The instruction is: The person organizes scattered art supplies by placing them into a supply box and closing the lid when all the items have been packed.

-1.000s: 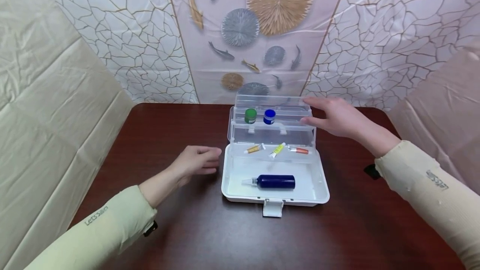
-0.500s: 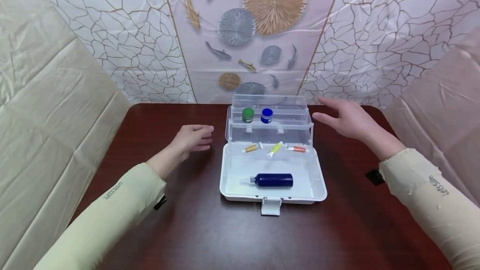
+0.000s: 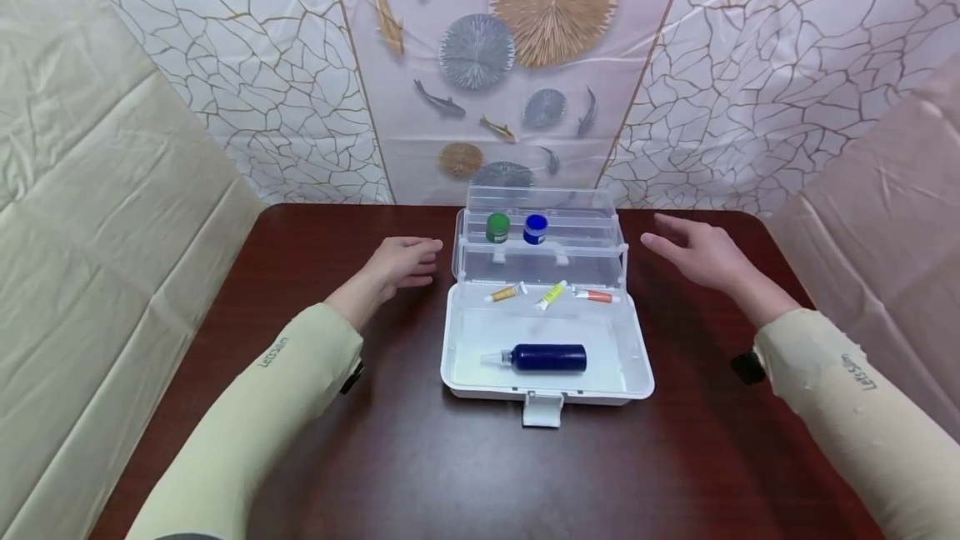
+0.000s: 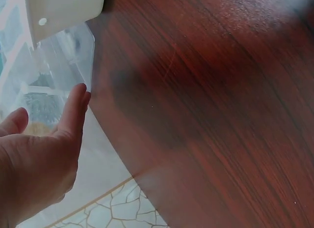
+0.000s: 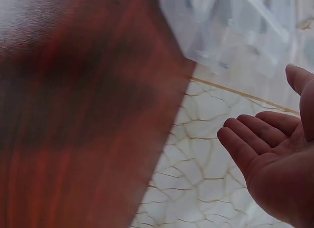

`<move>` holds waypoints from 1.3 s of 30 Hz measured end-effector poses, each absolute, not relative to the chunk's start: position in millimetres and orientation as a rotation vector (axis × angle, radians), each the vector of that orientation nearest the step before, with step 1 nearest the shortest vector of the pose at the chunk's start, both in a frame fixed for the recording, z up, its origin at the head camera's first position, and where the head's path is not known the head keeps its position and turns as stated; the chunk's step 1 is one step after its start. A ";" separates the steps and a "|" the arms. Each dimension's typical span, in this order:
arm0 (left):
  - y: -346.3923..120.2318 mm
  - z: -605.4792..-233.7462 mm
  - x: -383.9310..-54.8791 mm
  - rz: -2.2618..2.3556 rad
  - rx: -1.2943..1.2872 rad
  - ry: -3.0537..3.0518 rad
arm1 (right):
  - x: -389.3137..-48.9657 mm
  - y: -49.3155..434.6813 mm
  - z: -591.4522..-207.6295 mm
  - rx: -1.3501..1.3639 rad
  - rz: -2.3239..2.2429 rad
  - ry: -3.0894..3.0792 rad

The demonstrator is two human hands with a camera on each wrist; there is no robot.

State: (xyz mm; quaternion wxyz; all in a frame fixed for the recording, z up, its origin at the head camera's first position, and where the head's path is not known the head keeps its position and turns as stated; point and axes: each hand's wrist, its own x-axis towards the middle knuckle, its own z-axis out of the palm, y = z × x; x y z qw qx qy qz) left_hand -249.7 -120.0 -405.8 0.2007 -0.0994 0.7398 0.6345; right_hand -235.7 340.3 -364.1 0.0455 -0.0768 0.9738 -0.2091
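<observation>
A white toolbox [image 3: 540, 394] with a clear lid lies opened on the table, its clear trays [image 3: 585, 261] raised at the back. A green paint jar [image 3: 497, 228] and a blue paint jar [image 3: 536, 229] sit in the upper tray. Gold [image 3: 506, 292], yellow [image 3: 551, 295] and orange [image 3: 596, 296] paint tubes lie in the lower one. In the white base rests a dark blue bottle [image 3: 550, 357] with a pointed nozzle. My left hand [image 3: 408, 263] is just left of the trays, relaxed, holding nothing. Right of them, my right hand [image 3: 697, 252] has loosely extended fingers and holds nothing.
The dark red-brown table [image 3: 480, 473] extends around the box, and the white latch [image 3: 542, 409] juts from the box's front. Behind stands a patterned cloth backdrop [image 3: 480, 107]. Beige cloth [image 3: 112, 148] hangs at the left, with similar cloth [image 3: 885, 215] at the right.
My right hand has come away from the tray edge to the right and slightly down. My left hand has moved farther back beside the trays. The box and its contents stay put.
</observation>
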 end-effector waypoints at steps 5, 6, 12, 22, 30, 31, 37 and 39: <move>-115.7 -411.2 -254.3 1.816 -0.268 2.040 | -239.7 342.3 -384.1 -0.181 -0.671 2.909; -114.8 -412.3 -254.7 1.819 -0.271 2.037 | -240.6 342.8 -387.9 -0.172 -0.680 2.898; -111.1 -419.3 -257.1 1.795 -0.275 2.023 | -242.1 345.2 -405.7 -0.120 -0.787 2.805; -107.4 -425.3 -262.1 1.832 -0.279 1.987 | -246.8 343.2 -429.9 0.041 -1.437 2.366; -102.8 -429.9 -264.9 1.864 -0.260 1.952 | -253.2 335.9 -438.3 0.044 -1.593 2.257; -102.6 -431.1 -265.5 1.867 -0.261 1.950 | -253.7 334.6 -438.8 0.044 -1.599 2.250; -100.0 -432.3 -267.5 1.872 -0.267 1.935 | -257.1 332.3 -441.1 0.042 -1.563 2.250; -99.0 -432.5 -267.9 1.871 -0.261 1.932 | -257.0 331.4 -440.7 0.041 -1.536 2.267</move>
